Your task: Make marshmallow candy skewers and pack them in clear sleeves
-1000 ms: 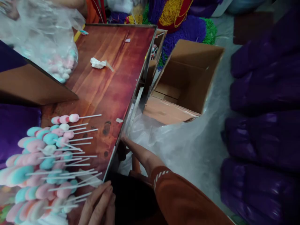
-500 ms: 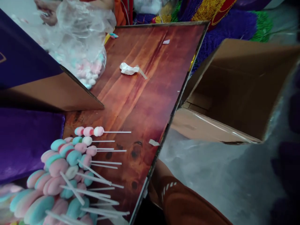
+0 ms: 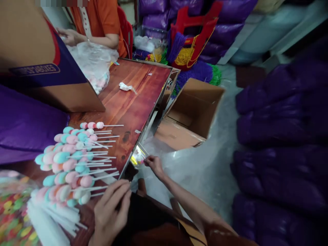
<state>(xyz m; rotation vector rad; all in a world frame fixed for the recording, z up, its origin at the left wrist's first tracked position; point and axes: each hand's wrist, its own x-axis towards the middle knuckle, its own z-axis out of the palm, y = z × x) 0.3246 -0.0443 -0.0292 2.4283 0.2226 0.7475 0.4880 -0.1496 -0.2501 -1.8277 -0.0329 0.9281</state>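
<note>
And there it was: my right hand point(image 3: 155, 166) out past the table edge, thumb and fingertips pinching the corner of a flat, clear plastic wrapper with shiny yellow print point(image 3: 138, 155), which stuck out at ten o'clock from my knuckles, right beside the brown wood-grain table point(image 3: 123, 106)! Over at the table's near edge, my left hand point(image 3: 112, 206) sat with its fingers loosely curled; whether anything lay between them, I could not tell. At eleven o'clock from it, a crowded heap of pink, blue and white puffy sweets on white sticks point(image 3: 69, 153), stems pointing to three o'clock! A bundle of thin white tubes point(image 3: 51, 218) lay at nine o'clock from that left hand, and the open brown cardboard box point(image 3: 189, 112) stood at one o'clock from my right.
</note>
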